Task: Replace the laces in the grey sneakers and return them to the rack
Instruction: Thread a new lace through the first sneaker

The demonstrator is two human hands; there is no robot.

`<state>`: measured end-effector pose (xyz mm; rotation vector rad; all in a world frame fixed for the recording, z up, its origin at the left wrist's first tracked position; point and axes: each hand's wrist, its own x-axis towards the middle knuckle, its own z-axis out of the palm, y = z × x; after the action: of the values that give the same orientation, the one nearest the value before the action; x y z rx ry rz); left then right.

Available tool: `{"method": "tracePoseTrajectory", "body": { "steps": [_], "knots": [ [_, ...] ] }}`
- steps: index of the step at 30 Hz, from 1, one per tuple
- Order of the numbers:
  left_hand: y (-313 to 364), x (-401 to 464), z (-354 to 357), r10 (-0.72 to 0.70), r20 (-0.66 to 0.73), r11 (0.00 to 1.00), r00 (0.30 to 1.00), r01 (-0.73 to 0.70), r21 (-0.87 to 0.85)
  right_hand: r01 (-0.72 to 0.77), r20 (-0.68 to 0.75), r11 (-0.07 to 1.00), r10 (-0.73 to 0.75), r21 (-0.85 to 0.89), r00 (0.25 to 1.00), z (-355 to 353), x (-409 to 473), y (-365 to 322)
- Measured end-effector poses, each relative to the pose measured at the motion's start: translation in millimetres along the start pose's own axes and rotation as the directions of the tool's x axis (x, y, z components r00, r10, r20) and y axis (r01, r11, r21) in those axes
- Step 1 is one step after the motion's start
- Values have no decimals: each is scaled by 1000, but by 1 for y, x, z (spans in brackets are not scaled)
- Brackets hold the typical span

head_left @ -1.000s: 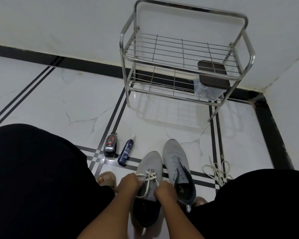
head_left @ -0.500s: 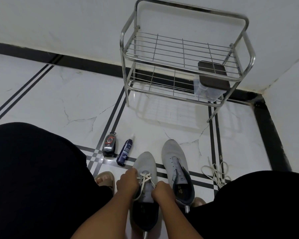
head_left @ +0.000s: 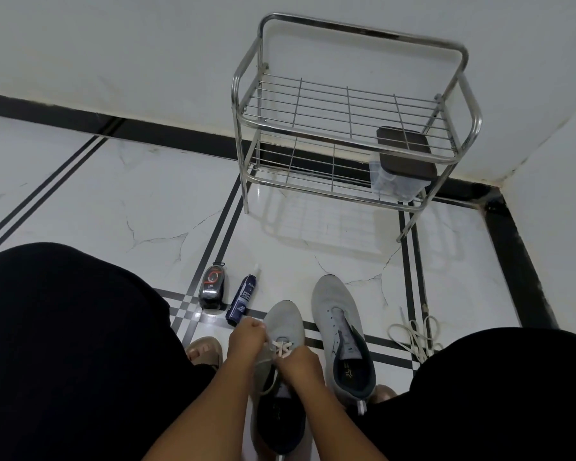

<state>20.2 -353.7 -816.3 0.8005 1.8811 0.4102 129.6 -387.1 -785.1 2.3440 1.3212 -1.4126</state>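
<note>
- Down on the tiled floor (head_left: pixel 113 194), the near grey sneaker (head_left: pixel 285 322) sits between the person's knees, toe pointing toward the wall, and both hands are at work over its tongue.
- The left hand (head_left: pixel 246 341) is curled into a fist at the sneaker's left edge, fingers closed round a strand of the pale lace (head_left: pixel 282 348), which runs from the fist across to the eyelets.
- The right hand (head_left: pixel 300 364) is curled just beside it, over the middle of the shoe, pinching the other end of that lace right where the crossings sit.
- Only the first few crossings near the toe show; the dark opening of the shoe gapes toward the camera.
- The second grey sneaker (head_left: pixel 338 327) lies just to the right, parallel, its eyelets bare and with no lace in it.
- Further right, a loose tangle of white laces (head_left: pixel 413 337) lies on the floor beside the person's right knee.
- To the left of the shoes stand a dark shoe-polish bottle (head_left: pixel 213 289) and a blue spray bottle (head_left: pixel 241 299) lying flat, close together.
- The metal rack (head_left: pixel 346 134) stands well apart against the wall, two wire shelves, with a clear box with a dark lid (head_left: pixel 403 164) on the lower shelf at its right end.
- A sandalled foot (head_left: pixel 205 351) peeks out beside the left hand.
</note>
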Motion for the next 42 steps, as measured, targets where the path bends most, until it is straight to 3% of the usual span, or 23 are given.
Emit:
{"method": "tracePoseTrajectory", "body": {
  "steps": [5,6,8,9,10,12,14,16,19,21,23,25,27,29,34,37,42],
  "knots": [
    [10,-4,-9,40,-57,983,998,-50,-178,-84,272,993,57,87,961,2,-5,-1],
    [12,-3,-11,48,-78,974,996,-64,-216,-105,271,990,77,93,960,2,-6,-1],
    [18,-4,-14,53,-108,956,993,-82,-281,-80,72,992,73,97,995,1,-8,-4],
    [21,-5,-16,55,-125,947,991,-91,-308,-5,-74,1000,5,0,997,0,-7,-4],
    [25,-5,-17,61,-146,933,987,-108,-342,77,-133,990,-92,-114,987,0,-5,-5],
    [33,-6,-22,83,-192,895,978,-158,-417,252,26,941,-252,-224,967,8,-3,-9],
    [44,-11,-28,144,-221,871,964,-230,-435,370,229,892,-315,-259,921,25,-9,-15],
    [54,-16,-33,196,-212,850,957,-274,-450,397,246,866,-331,-304,911,40,-7,-14],
    [62,-20,-37,195,-93,834,977,-214,-509,250,161,962,-231,-112,960,34,1,-16],
    [62,-21,-38,171,25,830,985,-131,-542,147,-22,988,-146,42,989,9,5,-19],
    [60,-22,-37,195,123,863,973,-111,-493,203,-262,962,-150,185,953,-19,5,-22],
    [59,-25,-36,202,180,862,963,-88,-499,299,-335,864,-164,405,928,-39,0,-29],
    [61,-25,-34,193,203,826,960,-47,-561,323,-262,735,-202,596,944,-48,-4,-34],
    [63,-27,-32,192,214,807,958,-30,-590,272,-138,676,-247,685,959,-48,-8,-36],
    [66,-32,-29,193,218,825,957,-38,-564,226,-17,683,-299,694,954,-43,-10,-35],
    [70,-34,-30,116,215,837,970,21,-547,187,29,724,-274,664,961,-43,-10,-36],
    [76,-44,-36,77,221,818,972,65,-571,153,89,672,-313,725,946,-43,-16,-31]
  ]
}}
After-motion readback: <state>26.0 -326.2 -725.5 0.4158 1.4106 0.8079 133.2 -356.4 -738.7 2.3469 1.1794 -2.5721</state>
